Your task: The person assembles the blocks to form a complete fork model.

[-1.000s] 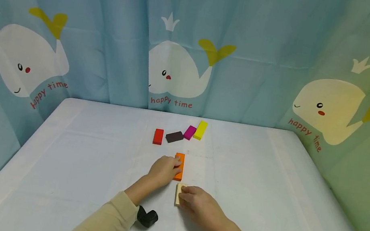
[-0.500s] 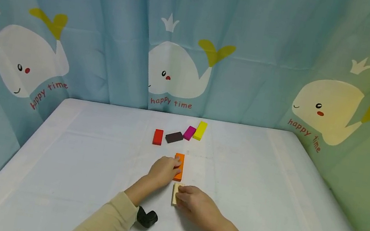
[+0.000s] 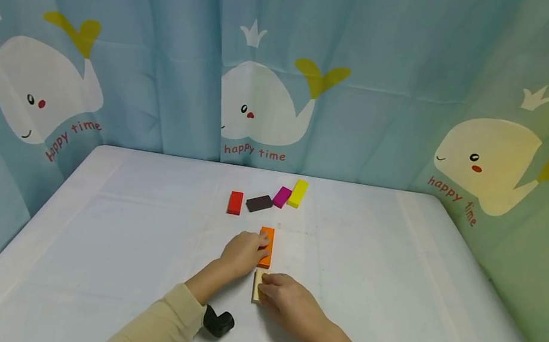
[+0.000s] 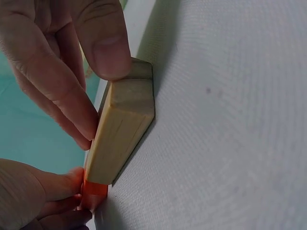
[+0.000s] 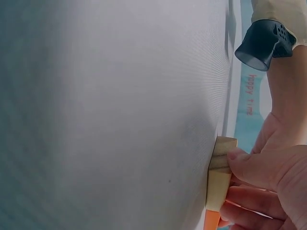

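My left hand (image 3: 241, 252) grips an orange block (image 3: 264, 262) that lies lengthwise on the white table, fingers on its top and side. Just nearer to me, a pale wooden block (image 3: 256, 290) lies nearly in line with it. The right hand (image 3: 294, 308) pinches that wooden block, thumb on the near end and fingers along its side. Seen from the left wrist, the wooden block (image 4: 120, 136) sits flat on the cloth, a seam crossing its end face, and its far end overlaps the orange block (image 4: 95, 191). Fingers partly cover both blocks.
Farther back on the white table (image 3: 374, 260) lie a red block (image 3: 234, 203), a dark brown block (image 3: 259, 203), a magenta block (image 3: 281, 197) and a yellow block (image 3: 297, 193). A blue whale-print curtain (image 3: 380, 128) hangs behind. Black wrist cameras (image 3: 218, 323) stick out beneath the sleeves.
My right hand has slid the wooden block a little to the left, bringing it under the near end of the orange block in the head view. The left hand and orange block stay put.
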A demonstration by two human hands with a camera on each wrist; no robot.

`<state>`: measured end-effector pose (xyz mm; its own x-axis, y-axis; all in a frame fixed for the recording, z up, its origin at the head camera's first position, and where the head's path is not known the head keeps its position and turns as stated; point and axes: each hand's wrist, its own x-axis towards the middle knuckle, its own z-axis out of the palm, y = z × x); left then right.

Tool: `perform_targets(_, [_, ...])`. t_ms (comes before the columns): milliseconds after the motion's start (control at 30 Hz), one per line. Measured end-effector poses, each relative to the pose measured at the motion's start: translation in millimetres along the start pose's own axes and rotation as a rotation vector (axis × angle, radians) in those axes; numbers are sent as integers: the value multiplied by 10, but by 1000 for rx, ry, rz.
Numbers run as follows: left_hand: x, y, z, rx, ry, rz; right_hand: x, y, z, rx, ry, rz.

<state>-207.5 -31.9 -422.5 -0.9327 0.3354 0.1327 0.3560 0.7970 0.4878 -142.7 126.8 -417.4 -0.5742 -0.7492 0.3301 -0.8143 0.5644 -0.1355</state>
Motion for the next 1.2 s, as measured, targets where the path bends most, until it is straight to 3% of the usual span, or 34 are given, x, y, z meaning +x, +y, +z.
perform_targets(400, [2,19,76,-14,18,20,-45,23,-3,19,-17,21])
perform_targets(1200, [-5,-17,15,15,15,9,79,19,30,24,-46,44])
